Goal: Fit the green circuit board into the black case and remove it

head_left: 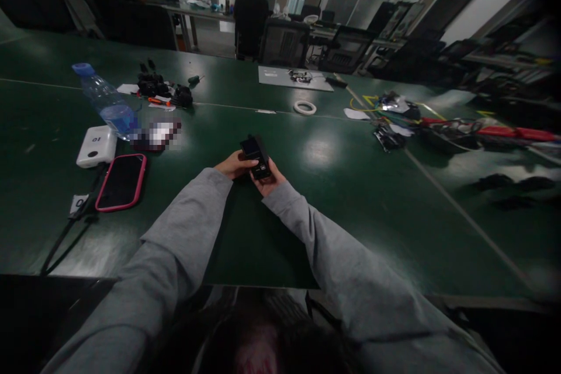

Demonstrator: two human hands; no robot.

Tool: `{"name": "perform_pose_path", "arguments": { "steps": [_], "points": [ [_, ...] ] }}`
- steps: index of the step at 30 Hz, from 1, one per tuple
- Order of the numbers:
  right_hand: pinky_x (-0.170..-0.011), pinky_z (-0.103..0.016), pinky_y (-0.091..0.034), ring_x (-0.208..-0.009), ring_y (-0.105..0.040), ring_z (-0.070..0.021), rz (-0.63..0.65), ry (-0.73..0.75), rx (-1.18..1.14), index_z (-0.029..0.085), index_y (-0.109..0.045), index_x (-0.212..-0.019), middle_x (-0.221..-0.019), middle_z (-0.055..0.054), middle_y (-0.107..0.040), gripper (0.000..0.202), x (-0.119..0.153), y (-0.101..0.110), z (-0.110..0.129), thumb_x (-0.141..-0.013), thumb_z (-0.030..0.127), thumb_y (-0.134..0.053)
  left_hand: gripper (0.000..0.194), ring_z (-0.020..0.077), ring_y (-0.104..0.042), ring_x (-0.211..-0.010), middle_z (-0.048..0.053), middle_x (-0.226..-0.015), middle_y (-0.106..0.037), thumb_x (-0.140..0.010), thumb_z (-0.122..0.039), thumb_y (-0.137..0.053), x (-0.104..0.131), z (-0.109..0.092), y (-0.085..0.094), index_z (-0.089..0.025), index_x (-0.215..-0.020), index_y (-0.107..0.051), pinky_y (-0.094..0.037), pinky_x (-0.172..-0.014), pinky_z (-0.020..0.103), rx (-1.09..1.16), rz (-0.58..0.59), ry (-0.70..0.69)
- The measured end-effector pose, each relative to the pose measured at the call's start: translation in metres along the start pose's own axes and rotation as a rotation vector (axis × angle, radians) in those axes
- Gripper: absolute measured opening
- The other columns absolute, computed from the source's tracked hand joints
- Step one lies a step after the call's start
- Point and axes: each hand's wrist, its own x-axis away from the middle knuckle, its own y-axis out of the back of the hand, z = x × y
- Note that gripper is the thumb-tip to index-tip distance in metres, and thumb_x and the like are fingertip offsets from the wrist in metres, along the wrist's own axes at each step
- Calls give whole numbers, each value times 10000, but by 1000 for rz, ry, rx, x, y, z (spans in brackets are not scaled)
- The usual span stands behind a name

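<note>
Just above the green table, in the middle of the head view, I hold a small black handheld device with a dark screen and buttons (251, 150). My left hand (236, 165) grips its left side, with the thumb lying across its face near the buttons. Fingers of my right hand (272, 177) are wrapped round its right side and lower end. The device is tilted, its face turned up towards me. Its back and some of my fingers are hidden.
To the left are a pink-cased phone (121, 182), a white box marked 01 (97, 146) with a black cable, and a clear bottle with a blue cap (103, 99). A white tape roll (305, 107) lies beyond my hands. Cables and red parts (477, 128) lie right. People sit behind.
</note>
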Motion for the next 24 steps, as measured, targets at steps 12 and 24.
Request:
{"name": "perform_pose_path", "arguments": {
  "steps": [12,24],
  "points": [
    [-773,-312,-598,-896,-659,-159,-26,79,69,282,-553,-1119,-993,13,-661,461,-4,3,9,-737,396,-784,700,191,-672,-878,61,-950,-704,-480,-273,-911,-5,1,-4,-161,-1098,-602,-492,-906,407,-124,-147,-68],
    [-1007,-346,-470,-970,-615,-146,41,408,575,205,-626,-998,-1006,-15,-639,553,-15,19,8,-561,441,-869,762,237,-667,-946,96,-1013,-704,-540,-376,-881,3,-14,4,-157,-1202,-575,-462,-960,463,-315,-147,-33]
  ]
}}
